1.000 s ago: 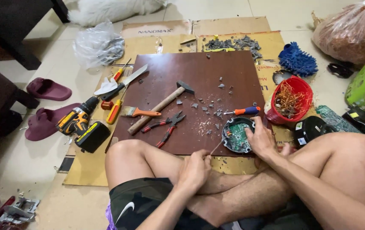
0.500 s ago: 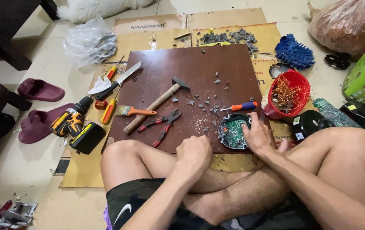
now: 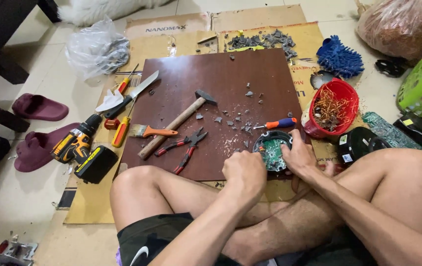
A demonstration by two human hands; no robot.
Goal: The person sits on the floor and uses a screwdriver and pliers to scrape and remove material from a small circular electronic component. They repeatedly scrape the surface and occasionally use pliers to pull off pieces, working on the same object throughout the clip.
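Brown board (image 3: 230, 88) near edge | both hands (image 3: 244, 172) on round device (image 3: 273, 149)

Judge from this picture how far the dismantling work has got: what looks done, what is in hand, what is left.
Done, it seems: grey fragments are heaped on the cardboard, and a red bowl holds coppery wire. In hand: the right hand steadies a round black casing with a green circuit board on the brown board; the closed left hand works at its edge, its tool hidden. Probably left: another green board beside the knee.
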